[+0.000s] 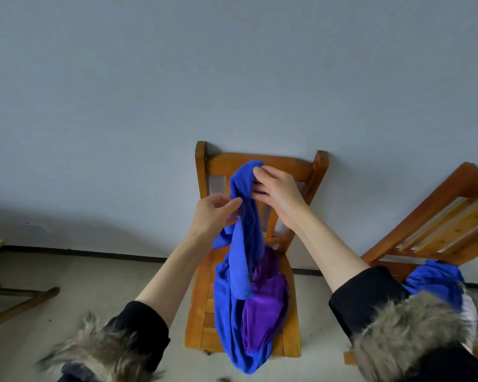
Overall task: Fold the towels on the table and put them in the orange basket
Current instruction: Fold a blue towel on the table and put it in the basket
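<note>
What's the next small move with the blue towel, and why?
Probably lift and spread it: both the left hand and right hand pinch the blue towel near its bunched top, while its lower part hangs onto the purple towel on the wooden chair.

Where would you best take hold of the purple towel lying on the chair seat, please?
Judging from its pose, grip the purple towel at its exposed right-hand edge, coming from above and the right: the blue towel, held up by the left hand and right hand, hangs over its left side, while the right lies bare on the wooden chair.
</note>
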A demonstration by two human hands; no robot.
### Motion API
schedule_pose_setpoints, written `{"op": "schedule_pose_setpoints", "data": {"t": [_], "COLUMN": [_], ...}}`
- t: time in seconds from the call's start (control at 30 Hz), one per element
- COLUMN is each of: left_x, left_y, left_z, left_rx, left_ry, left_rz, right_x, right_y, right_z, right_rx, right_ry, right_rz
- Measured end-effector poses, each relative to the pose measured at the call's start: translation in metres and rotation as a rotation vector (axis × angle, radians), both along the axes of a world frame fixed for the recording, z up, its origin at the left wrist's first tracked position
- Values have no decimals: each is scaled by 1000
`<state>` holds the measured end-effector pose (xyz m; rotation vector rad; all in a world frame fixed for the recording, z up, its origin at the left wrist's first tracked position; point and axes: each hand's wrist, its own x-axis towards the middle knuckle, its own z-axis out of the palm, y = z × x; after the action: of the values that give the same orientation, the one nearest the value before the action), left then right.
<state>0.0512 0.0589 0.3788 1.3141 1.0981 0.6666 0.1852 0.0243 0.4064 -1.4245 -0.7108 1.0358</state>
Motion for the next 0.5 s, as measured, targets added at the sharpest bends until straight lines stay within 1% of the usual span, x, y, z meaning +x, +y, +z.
{"op": "schedule_pose_setpoints", "data": {"t": [0.1, 0.13, 0.17, 0.23, 0.3, 0.33, 0.4, 0.5], "left_x": [-3, -4, -4, -3, -3, -3, -8, -27], "left_y": [6, 7, 8, 7, 2, -1, -5, -7], "left_z": [29, 39, 47, 61, 71, 75, 85, 98], "left_rx": [-94, -130, -161, -199, -215, -213, -189, -112], "left_ry": [-160, -211, -254, -296, -327, -339, -348, -341], "left_rz": [27, 47, 66, 90, 92, 87, 76, 96], "right_x": [0, -2, -6, -18, -30, -34, -39, -36], "right_y": [-16, -25, -33, -47, -51, -51, -51, -54], "right_z": [-4, -8, -12, -15, -15, -13, -4, 14], "right_rx": [-77, -91, -89, -80, -98, -100, -68, 33], "right_ry": [-297, -353, -357, -378, -494, -551, -616, -577], "right_rz": [-69, -84, -73, 27, 124, 133, 83, 40]}}
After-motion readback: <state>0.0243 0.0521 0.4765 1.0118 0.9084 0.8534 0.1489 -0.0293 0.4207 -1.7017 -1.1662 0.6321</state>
